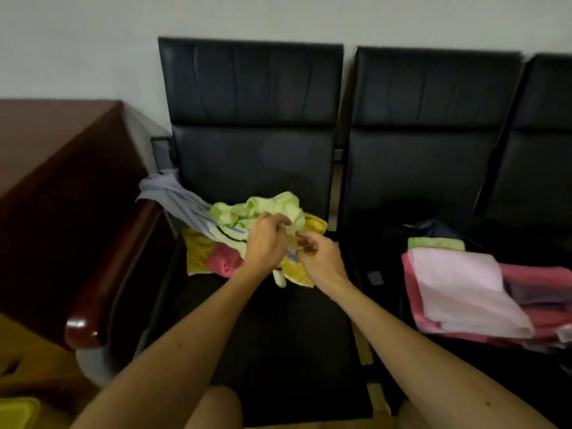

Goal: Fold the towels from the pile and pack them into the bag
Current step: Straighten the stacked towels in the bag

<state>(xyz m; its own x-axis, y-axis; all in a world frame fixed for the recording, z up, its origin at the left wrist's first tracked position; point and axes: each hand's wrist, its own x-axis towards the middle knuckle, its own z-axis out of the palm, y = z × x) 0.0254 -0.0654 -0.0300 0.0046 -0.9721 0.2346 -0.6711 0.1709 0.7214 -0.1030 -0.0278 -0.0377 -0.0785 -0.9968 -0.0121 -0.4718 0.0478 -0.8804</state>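
A pile of crumpled towels (238,230) lies on the left black seat: light green on top, yellow and pink beneath, a grey-blue one trailing off to the left. My left hand (266,243) grips a fold of pale cloth at the top of the pile. Just right of it, my right hand (318,258) has its fingers curled at the pile's edge; whether it pinches cloth I cannot tell. On the neighbouring seat a dark bag (433,227) lies behind a stack of folded towels (464,289), pale pink over darker pink, with a green one at the back.
Black padded chairs (253,150) stand in a row against a pale wall. A dark red wooden desk (62,181) with a glossy rounded corner sits close on the left. A yellow object (15,413) shows at the bottom left corner. My knees are at the bottom edge.
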